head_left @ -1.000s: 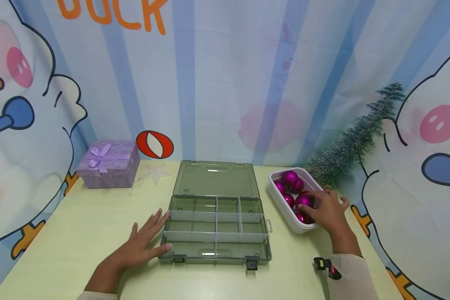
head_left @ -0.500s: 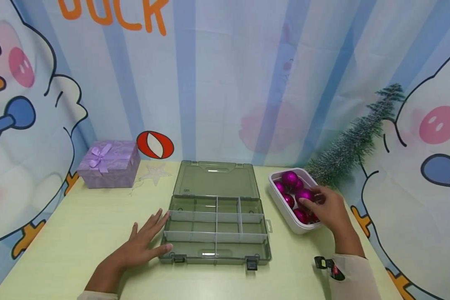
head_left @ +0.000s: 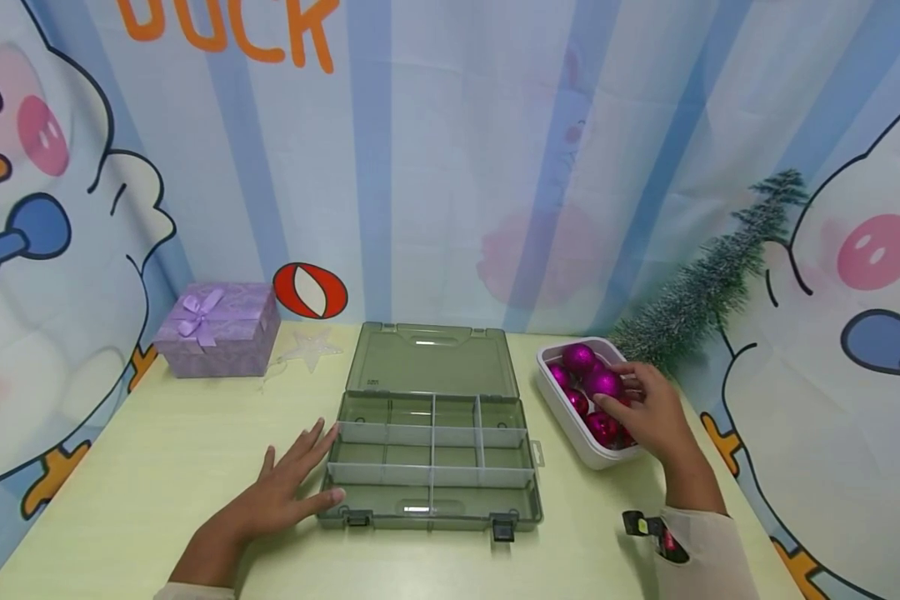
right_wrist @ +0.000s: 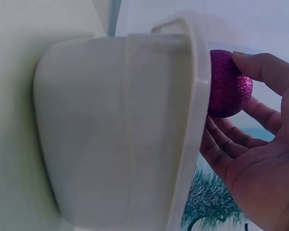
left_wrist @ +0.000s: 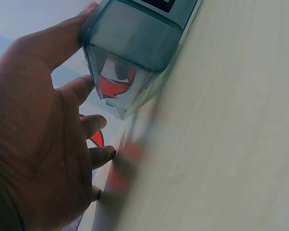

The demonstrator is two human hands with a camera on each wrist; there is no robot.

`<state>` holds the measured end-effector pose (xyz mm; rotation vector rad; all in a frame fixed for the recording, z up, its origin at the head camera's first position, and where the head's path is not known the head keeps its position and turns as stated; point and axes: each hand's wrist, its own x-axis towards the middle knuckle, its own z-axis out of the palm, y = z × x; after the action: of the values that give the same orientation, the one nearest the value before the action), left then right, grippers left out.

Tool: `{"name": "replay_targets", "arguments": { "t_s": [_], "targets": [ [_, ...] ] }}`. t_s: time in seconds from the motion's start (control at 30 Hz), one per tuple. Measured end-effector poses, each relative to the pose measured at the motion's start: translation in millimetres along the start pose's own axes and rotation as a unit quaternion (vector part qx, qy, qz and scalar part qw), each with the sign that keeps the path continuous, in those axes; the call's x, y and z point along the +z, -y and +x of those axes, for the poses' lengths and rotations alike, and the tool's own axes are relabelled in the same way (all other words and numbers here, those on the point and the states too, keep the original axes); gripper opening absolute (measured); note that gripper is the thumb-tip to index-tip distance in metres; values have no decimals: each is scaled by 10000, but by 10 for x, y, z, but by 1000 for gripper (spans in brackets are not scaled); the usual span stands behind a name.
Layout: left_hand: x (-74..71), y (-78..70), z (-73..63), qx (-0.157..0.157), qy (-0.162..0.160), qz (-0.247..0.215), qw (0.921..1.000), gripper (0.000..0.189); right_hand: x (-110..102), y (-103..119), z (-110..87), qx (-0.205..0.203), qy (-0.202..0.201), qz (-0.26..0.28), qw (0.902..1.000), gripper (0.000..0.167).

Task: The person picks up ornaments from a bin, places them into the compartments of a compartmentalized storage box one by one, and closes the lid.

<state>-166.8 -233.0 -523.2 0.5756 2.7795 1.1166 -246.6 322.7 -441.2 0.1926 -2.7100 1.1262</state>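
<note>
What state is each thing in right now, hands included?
Organizer: open, lid folded back.
White bin: uncovered, holding shiny purple balls.
Glitter ball: pinched by the right hand.
Right hand: thumb and fingers around that ball.
Left hand: spread, touching the organizer's side.
Gift box: closed, bow tied.
Star: lying flat.
Christmas tree: slants rightward in view.

A purple gift box (head_left: 221, 350) with a lilac ribbon bow (head_left: 201, 310) on its lid stands at the table's (head_left: 112, 467) far left. Just beside it lies a pale, see-through star ornament (head_left: 311, 348) with a thin string. At the far right, a frosted artificial Christmas tree (head_left: 708, 287) leans rightward. Behind hangs a blue-and-white striped backdrop (head_left: 450, 142), printed with orange letters (head_left: 232, 32), a red-and-white oval (head_left: 311, 291) and large white cartoon ducks (head_left: 52, 358) at both sides, with blue microphones (head_left: 39, 225).
</note>
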Motion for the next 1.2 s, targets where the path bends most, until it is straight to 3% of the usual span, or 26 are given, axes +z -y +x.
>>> {"name": "replay_targets", "arguments": {
  "t_s": [0.23, 0.53, 0.9, 1.2],
  "targets": [
    [-3, -10, -9, -6, 5, 5, 10000, 92, 9, 186, -9, -11, 2, 289, 9996, 62],
    [-19, -34, -10, -65, 24, -30, 10000, 93, 107, 410, -1, -1156, -213, 277, 9927, 58],
    [-18, -26, -3, -92, 35, -37, 9999, 93, 371, 659, 49, -1524, 167, 950, 9836, 51],
    [-13, -22, -9, -83, 38, -52, 9999, 92, 647, 850, 48, -2104, 458, 412, 9757, 55]
  ]
}}
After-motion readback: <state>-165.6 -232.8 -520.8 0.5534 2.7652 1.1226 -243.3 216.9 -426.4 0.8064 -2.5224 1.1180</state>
